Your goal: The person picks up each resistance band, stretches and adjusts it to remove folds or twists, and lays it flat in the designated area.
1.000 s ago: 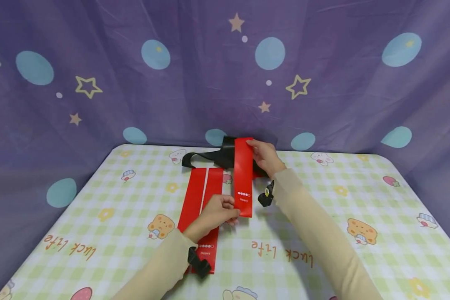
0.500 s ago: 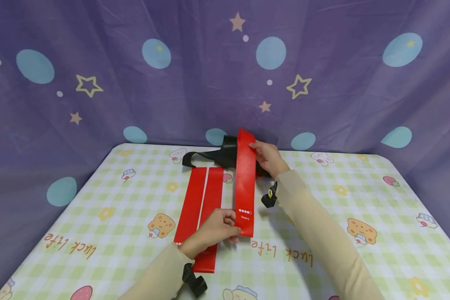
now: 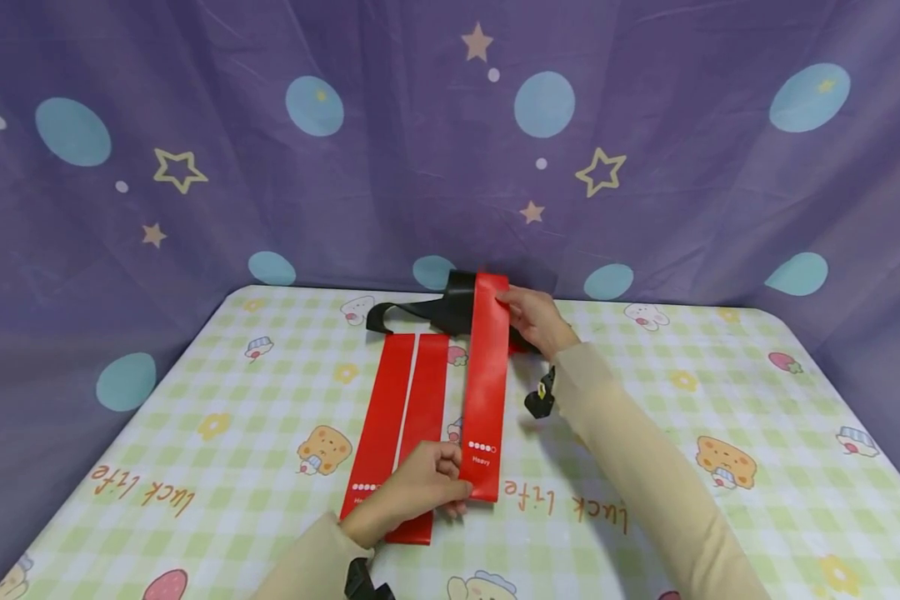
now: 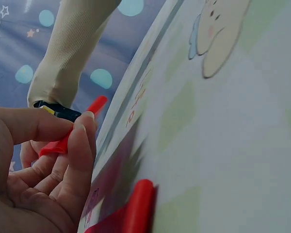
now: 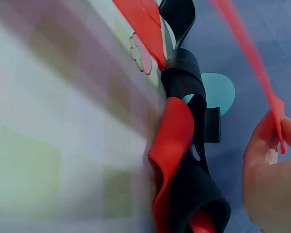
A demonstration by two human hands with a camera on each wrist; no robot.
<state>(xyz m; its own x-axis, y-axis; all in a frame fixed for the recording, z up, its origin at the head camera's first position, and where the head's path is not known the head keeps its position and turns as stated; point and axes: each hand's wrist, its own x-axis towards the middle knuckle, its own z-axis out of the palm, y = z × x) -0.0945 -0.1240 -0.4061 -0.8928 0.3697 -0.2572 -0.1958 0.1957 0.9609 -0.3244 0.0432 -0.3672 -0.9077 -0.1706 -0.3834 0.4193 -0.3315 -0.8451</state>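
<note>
Two hands pinch one red resistance band stretched above the table: my left hand at its near end, right hand at its far end. Beside it lie two flat red bands; behind, black bands.

Beige ribbed sleeves, black wrist straps

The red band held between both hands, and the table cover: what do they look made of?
The red band looks like thin matte rubber or latex: a flat, smooth strip printed "Heavy". The table cover looks like slightly glossy printed plastic sheet, perhaps vinyl.
</note>
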